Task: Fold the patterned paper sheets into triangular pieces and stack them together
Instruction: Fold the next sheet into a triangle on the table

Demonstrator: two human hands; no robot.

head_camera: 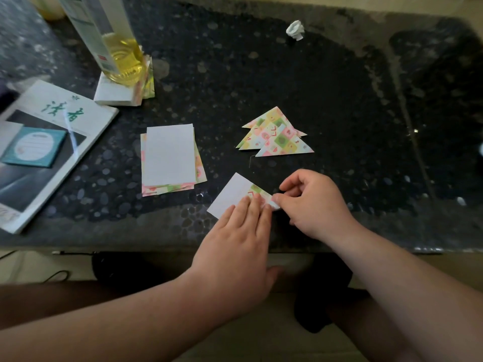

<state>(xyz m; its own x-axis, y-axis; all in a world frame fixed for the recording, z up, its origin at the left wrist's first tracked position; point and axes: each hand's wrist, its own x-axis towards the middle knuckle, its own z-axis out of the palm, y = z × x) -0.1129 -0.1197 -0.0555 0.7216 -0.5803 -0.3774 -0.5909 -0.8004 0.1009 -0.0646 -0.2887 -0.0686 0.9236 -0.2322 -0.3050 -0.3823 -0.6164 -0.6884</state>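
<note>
One sheet (231,195): left fingers (249,209) flat on it, right fingers (282,198) pinching; stack (170,155), triangles (274,134) nearby.

Both bare forearms are extended from the bottom edge, the left from the lower left and the right from the lower right, and are angled toward each other. The left grip (235,244) is laid palm down, fingers straight and close together, fingertips pressed on the paper sheet (230,194), thumb spread aside. The right grip (316,205) is curled, the sheet's folded corner pinched between thumb and forefinger.
</note>
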